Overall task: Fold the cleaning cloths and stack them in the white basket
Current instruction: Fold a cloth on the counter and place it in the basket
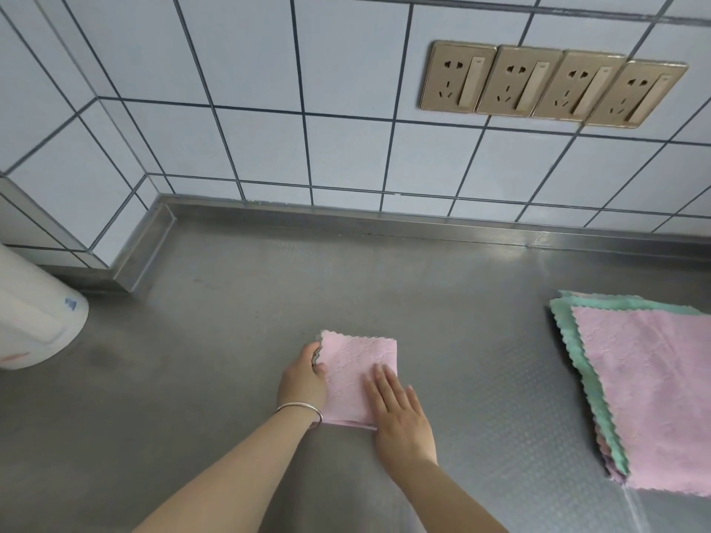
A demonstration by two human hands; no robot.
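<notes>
Cleaning cloths: one folded pink cloth lies mid-counter, and a stack of unfolded cloths waits at the far right, pink on top with green edges beneath; I can't count the layers. At the far left edge, one white container stands on the steel counter, only partly in view. The left hand, one silver bangle on its wrist, pinches the folded cloth's left edge, fingers curled round it. The right hand lies flat on the cloth's near right corner, fingers straight and together, pressing down. On the tiled wall, four gold sockets sit in a row.
</notes>
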